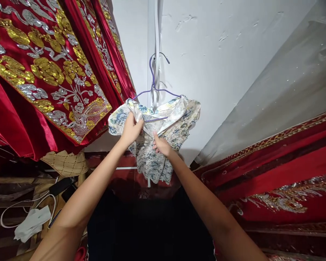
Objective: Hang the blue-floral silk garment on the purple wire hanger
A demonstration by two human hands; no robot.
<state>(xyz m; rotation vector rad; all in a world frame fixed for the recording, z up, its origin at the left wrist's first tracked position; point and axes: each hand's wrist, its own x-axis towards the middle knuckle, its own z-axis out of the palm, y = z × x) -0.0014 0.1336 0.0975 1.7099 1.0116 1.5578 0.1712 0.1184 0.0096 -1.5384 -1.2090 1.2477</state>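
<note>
A white blouse (154, 156) with a blue and yellow floral print hangs on a purple hanger (153, 78) in front of the wall. The hanger's bar shows through the open neckline. My left hand (132, 127) is closed on the collar at the left side of the neck. With thumb and fingers, my right hand (161, 145) pinches the neckline edge lower down, near the middle of the chest. The blouse's lower hem hangs loose below both hands.
Red satin cloth (70, 72) with gold and silver sequins hangs at the left. More embroidered red fabric (274, 192) lies at the right, beside a translucent sheet (260, 105). A white cable (5, 217) and crumpled white paper (34, 223) lie on wooden slats at lower left.
</note>
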